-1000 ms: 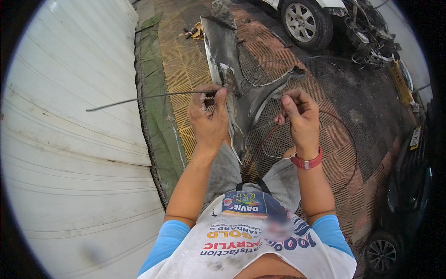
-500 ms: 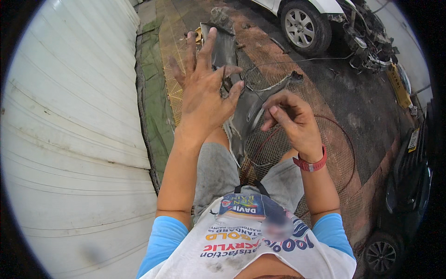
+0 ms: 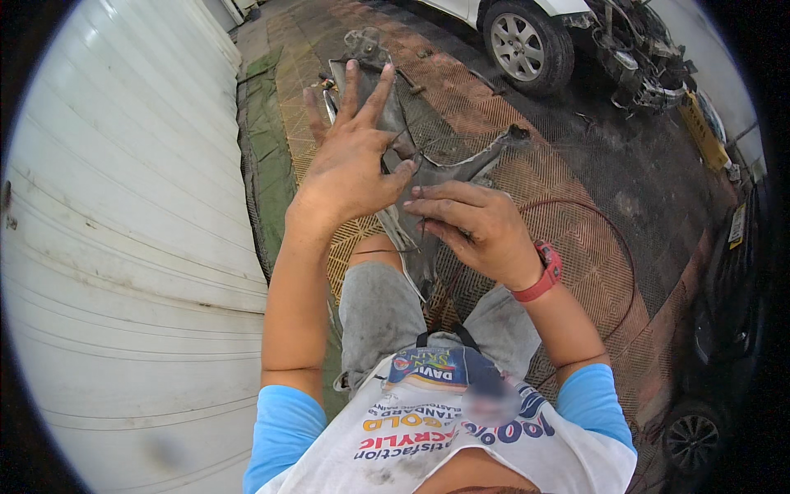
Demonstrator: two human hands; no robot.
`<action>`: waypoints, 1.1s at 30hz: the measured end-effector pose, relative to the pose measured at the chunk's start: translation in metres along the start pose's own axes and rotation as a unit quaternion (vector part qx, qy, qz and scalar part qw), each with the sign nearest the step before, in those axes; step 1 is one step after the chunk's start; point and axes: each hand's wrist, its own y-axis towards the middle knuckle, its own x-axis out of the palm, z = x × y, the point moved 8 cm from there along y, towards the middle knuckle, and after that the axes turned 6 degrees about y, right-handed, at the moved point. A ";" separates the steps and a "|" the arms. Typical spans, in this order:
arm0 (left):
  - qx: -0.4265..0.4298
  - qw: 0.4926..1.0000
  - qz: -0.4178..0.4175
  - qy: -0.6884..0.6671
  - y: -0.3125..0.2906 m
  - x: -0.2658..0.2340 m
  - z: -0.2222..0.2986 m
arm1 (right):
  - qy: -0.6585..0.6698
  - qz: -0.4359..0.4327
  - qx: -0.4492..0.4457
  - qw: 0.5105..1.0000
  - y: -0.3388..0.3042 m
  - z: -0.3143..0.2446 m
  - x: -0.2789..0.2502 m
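Note:
A dark grey, scuffed, irregular car panel (image 3: 461,170) with pale edges stretches away from between my knees. My left hand (image 3: 350,169) is over its left side, index finger and thumb brought together in a pinch while the other fingers spread out. Whatever lies in that pinch is too small to make out. Close by on the right, my right hand (image 3: 481,226) has its fingertips pressed together above the panel. A thin dark wire (image 3: 383,250) seems to run from them toward my left knee. My right wrist wears a red watch (image 3: 543,272).
A white corrugated wall (image 3: 132,247) rises at the left, with green cloth (image 3: 267,156) along its foot. Grid matting (image 3: 576,214) covers the floor, and a red hose (image 3: 629,267) curves over it. A white car's wheel (image 3: 528,43) and exposed front parts (image 3: 646,70) stand far right; a dark car (image 3: 716,337) is nearer.
My right hand has moved left and turned palm-down, close to my left hand. The left thumb and index finger have drawn closer together. A thin line that stretched to the right no longer shows there.

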 end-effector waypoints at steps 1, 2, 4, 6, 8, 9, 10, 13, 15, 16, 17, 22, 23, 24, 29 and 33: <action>-0.006 1.000 -0.001 0.003 0.000 0.002 -0.001 | -0.023 0.029 -0.016 0.999 -0.003 0.001 -0.002; -0.013 1.000 -0.001 0.007 0.001 0.004 -0.002 | -0.046 0.056 -0.034 0.997 -0.004 0.001 -0.004; -0.033 0.999 0.006 0.016 0.001 0.007 -0.007 | -0.053 0.123 -0.035 0.990 -0.010 0.005 -0.012; -0.056 0.998 0.019 0.023 0.002 0.012 -0.012 | -0.090 0.161 -0.051 0.982 -0.018 0.010 -0.019; -0.072 0.997 0.024 0.027 0.003 0.013 -0.013 | -0.104 0.190 -0.043 0.975 -0.028 0.027 -0.023; -0.080 0.996 0.026 0.030 0.004 0.013 -0.014 | -0.085 0.213 -0.021 0.973 -0.034 0.040 -0.024; -0.078 0.996 0.038 -0.002 0.005 0.013 -0.015 | -0.014 0.253 0.040 0.966 -0.048 0.068 -0.018; -0.071 0.995 0.052 -0.055 0.005 0.014 -0.021 | 0.285 0.341 0.197 0.874 -0.075 0.136 0.013; -0.055 0.997 0.042 -0.044 0.008 0.015 -0.020 | 0.427 0.357 0.272 0.785 -0.079 0.159 0.039; -0.053 0.997 0.035 -0.045 0.009 0.016 -0.019 | 0.465 0.353 0.302 0.754 -0.077 0.164 0.051; -0.052 0.997 0.028 -0.044 0.009 0.016 -0.019 | 0.503 0.346 0.329 0.720 -0.073 0.169 0.066; -0.064 0.997 0.013 -0.034 0.007 0.017 -0.024 | 0.535 0.358 0.331 0.690 -0.051 0.173 0.088; -0.076 0.995 0.008 -0.062 0.010 0.015 -0.029 | 0.531 0.358 0.318 0.699 -0.045 0.169 0.088; -0.092 0.990 0.014 -0.107 0.011 0.009 -0.033 | 0.527 0.359 0.304 0.708 -0.041 0.166 0.087; -0.120 0.950 0.189 -0.218 -0.006 -0.034 -0.057 | 0.446 0.378 0.225 0.780 -0.035 0.155 0.062; -0.203 0.887 0.341 -0.236 -0.050 -0.036 -0.071 | 0.373 0.370 0.165 0.835 -0.044 0.128 0.055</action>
